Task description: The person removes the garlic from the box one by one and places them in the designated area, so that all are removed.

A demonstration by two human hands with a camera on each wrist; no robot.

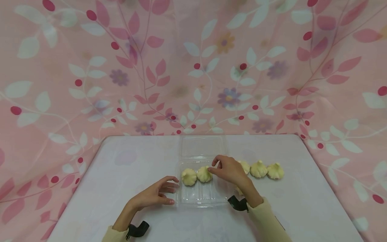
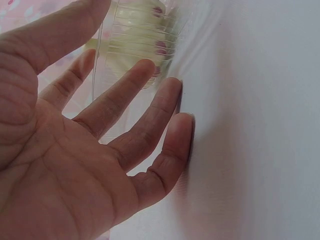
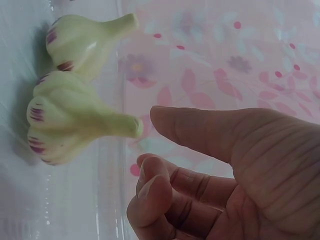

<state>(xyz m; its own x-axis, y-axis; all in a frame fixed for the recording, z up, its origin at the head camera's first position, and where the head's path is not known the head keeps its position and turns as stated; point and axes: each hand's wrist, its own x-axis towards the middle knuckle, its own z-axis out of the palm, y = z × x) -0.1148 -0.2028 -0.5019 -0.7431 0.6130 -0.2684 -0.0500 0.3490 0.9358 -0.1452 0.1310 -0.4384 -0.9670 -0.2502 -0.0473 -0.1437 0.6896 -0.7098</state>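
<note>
A clear plastic clamshell box (image 1: 205, 198) lies open, its lid (image 1: 203, 146) folded back away from me. Two garlic bulbs sit side by side in it, a left bulb (image 1: 189, 177) and a right bulb (image 1: 204, 175). Over the right bulb is my right hand (image 1: 229, 170), thumb straight and fingers loosely bent, holding nothing. The right wrist view has a gap between the thumb and the stem of the nearer garlic bulb (image 3: 62, 120). My left hand (image 1: 152, 193) rests at the box's left side, its fingers (image 2: 150, 125) spread and relaxed beside the clear wall.
Right of the box, several more garlic bulbs (image 1: 258, 169) stand in a row on the white table (image 1: 145, 158). Another pale bulb (image 1: 239, 191) is mostly hidden behind my right wrist. A pink floral curtain (image 1: 193, 67) hangs behind the table.
</note>
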